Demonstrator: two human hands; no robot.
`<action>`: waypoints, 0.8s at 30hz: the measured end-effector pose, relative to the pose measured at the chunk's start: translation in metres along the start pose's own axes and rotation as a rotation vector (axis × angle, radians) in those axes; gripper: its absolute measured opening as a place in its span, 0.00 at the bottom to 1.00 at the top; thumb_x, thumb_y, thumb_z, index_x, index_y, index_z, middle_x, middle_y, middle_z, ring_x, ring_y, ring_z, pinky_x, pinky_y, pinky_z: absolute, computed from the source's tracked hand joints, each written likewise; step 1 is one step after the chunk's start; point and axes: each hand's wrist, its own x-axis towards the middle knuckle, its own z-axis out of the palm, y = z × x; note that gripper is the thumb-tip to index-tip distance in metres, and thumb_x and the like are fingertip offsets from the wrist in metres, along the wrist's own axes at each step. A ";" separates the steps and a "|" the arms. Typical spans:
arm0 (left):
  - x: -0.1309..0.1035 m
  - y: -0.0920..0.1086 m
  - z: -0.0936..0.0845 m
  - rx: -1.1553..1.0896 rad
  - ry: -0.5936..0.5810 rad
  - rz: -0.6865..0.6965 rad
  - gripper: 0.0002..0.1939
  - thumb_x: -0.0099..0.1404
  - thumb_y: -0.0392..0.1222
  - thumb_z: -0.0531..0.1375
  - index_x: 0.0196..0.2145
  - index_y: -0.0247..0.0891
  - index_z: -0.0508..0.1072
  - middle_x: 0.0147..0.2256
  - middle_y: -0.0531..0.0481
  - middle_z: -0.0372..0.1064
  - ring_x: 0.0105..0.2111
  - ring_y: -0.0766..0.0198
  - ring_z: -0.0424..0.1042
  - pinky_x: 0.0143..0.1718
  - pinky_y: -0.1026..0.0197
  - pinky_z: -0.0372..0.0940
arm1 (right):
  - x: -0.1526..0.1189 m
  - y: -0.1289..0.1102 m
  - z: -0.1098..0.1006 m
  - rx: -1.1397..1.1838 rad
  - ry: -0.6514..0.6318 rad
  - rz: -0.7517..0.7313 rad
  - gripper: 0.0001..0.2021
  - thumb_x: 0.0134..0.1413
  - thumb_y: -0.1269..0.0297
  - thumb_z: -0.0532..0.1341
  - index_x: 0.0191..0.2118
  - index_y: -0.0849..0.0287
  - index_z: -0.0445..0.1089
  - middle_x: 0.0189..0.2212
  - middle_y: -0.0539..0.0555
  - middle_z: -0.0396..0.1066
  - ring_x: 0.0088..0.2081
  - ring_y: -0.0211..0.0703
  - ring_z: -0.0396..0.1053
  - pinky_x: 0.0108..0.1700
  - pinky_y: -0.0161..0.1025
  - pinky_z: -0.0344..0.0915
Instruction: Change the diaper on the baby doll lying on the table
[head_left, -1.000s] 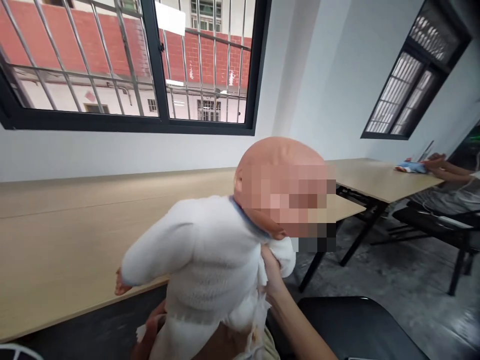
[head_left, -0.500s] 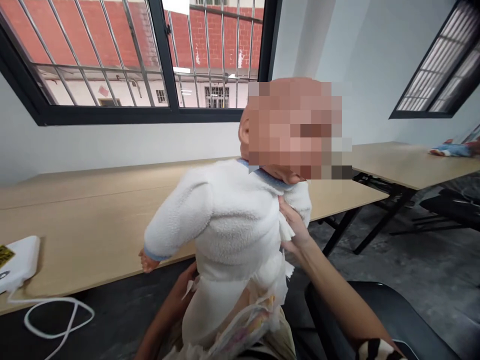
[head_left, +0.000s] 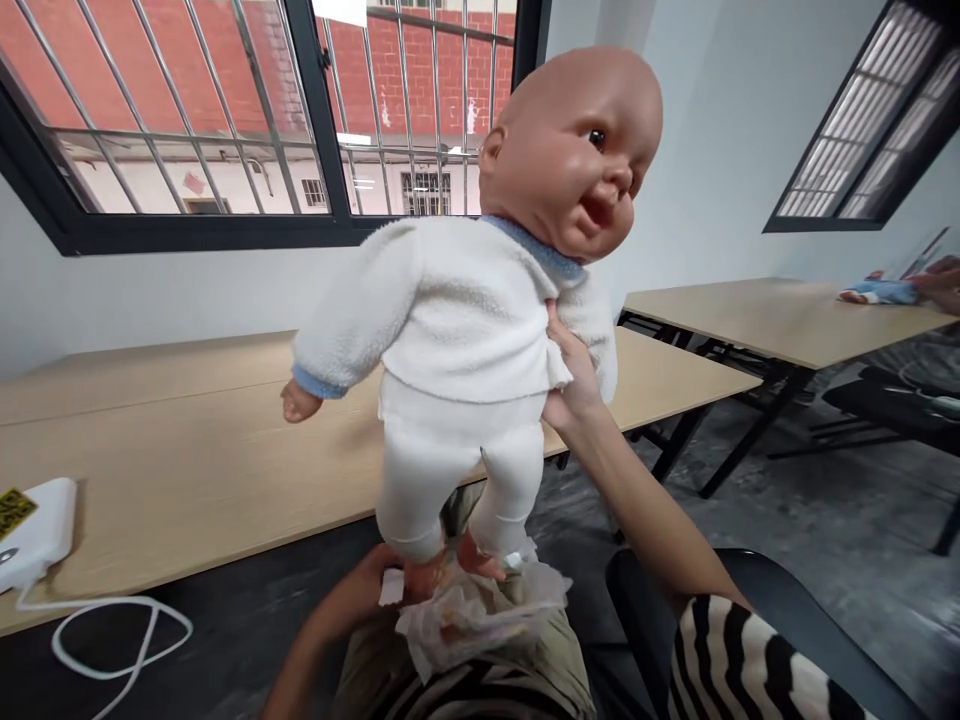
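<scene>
Doll [head_left: 469, 345] raised higher, white fleece top [head_left: 480, 310], blue collar [head_left: 534, 245]

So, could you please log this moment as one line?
doll: roughly upright | right hand: gripping its side | left hand: at one foot | crumpled clear plastic: about the feet

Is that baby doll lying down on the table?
No: the doll is held head-up, with the right hand gripping its side in front of the table.
</scene>
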 end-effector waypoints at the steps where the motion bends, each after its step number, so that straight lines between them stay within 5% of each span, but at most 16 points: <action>1: -0.002 0.004 -0.003 0.001 -0.028 0.010 0.16 0.47 0.48 0.67 0.31 0.34 0.78 0.36 0.43 0.77 0.41 0.47 0.73 0.47 0.51 0.67 | 0.003 -0.003 0.002 -0.034 -0.006 -0.013 0.18 0.51 0.45 0.56 0.30 0.53 0.75 0.29 0.50 0.78 0.52 0.39 0.70 0.57 0.39 0.62; 7: -0.030 0.044 -0.041 0.004 0.115 0.075 0.34 0.41 0.41 0.73 0.49 0.49 0.76 0.52 0.49 0.72 0.57 0.45 0.64 0.61 0.48 0.54 | 0.030 -0.011 0.016 -0.120 -0.087 0.004 0.24 0.49 0.44 0.48 0.19 0.56 0.68 0.28 0.52 0.78 0.50 0.32 0.70 0.55 0.31 0.58; 11: -0.035 0.076 -0.079 0.030 0.024 0.159 0.45 0.41 0.42 0.74 0.58 0.51 0.67 0.59 0.49 0.64 0.62 0.46 0.58 0.63 0.45 0.51 | 0.052 -0.004 0.024 0.108 -0.307 -0.003 0.19 0.55 0.50 0.52 0.27 0.57 0.73 0.30 0.50 0.78 0.46 0.34 0.73 0.50 0.33 0.65; 15: 0.001 0.115 -0.109 -0.158 0.240 0.427 0.39 0.54 0.56 0.67 0.60 0.43 0.65 0.64 0.43 0.56 0.65 0.45 0.52 0.63 0.46 0.51 | 0.069 0.014 0.032 0.283 -0.385 0.071 0.11 0.53 0.53 0.62 0.34 0.55 0.74 0.31 0.50 0.78 0.44 0.44 0.75 0.46 0.40 0.72; 18: 0.040 0.145 -0.117 -0.293 0.199 0.555 0.34 0.64 0.64 0.53 0.61 0.42 0.64 0.64 0.44 0.56 0.65 0.48 0.50 0.63 0.46 0.51 | 0.077 0.028 0.038 0.280 -0.362 0.108 0.12 0.50 0.51 0.65 0.34 0.55 0.74 0.28 0.51 0.77 0.44 0.48 0.75 0.45 0.43 0.74; 20: 0.064 0.160 -0.117 -0.367 0.170 0.595 0.35 0.66 0.66 0.48 0.61 0.41 0.63 0.61 0.43 0.60 0.64 0.48 0.53 0.63 0.46 0.52 | 0.081 0.033 0.041 0.243 -0.364 0.101 0.13 0.48 0.50 0.66 0.31 0.55 0.73 0.24 0.51 0.77 0.43 0.47 0.75 0.44 0.42 0.73; 24: 0.099 0.171 -0.120 -0.447 0.316 0.661 0.38 0.63 0.67 0.53 0.57 0.35 0.67 0.55 0.41 0.68 0.61 0.47 0.59 0.62 0.50 0.55 | 0.091 0.043 0.045 0.074 -0.427 0.065 0.19 0.50 0.47 0.57 0.22 0.58 0.70 0.22 0.51 0.76 0.42 0.38 0.76 0.46 0.33 0.67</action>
